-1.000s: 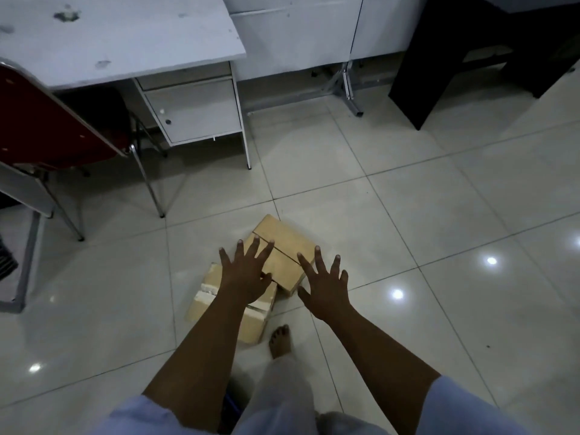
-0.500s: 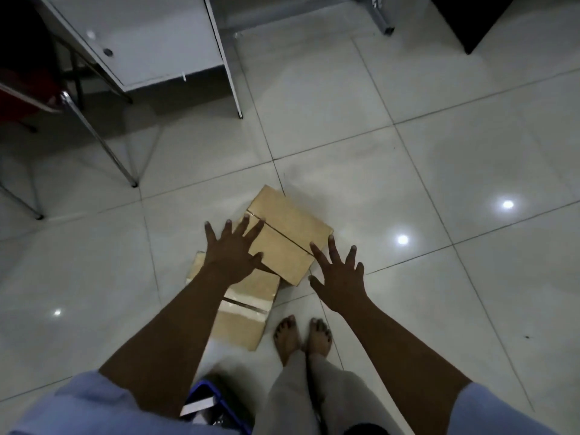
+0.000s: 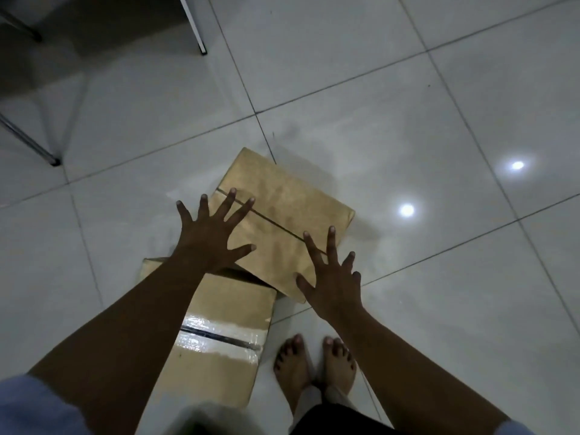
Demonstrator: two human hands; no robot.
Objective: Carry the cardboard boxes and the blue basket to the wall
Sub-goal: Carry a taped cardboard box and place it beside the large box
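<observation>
The top box (image 3: 282,208) is lying partly over the lower box (image 3: 219,309) on the floor (image 3: 408,89), by the bare feet (image 3: 314,356). The left hand (image 3: 210,237) and right hand (image 3: 329,277) are hovering, spread wide, holding nothing. They should be gripping opposite sides, lifting level.

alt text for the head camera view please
A person's left hand and right hand, fingers spread, are held over a cardboard box that overlaps a nearer taped box on a white tiled floor. Bare feet stand beside the taped box.
</observation>
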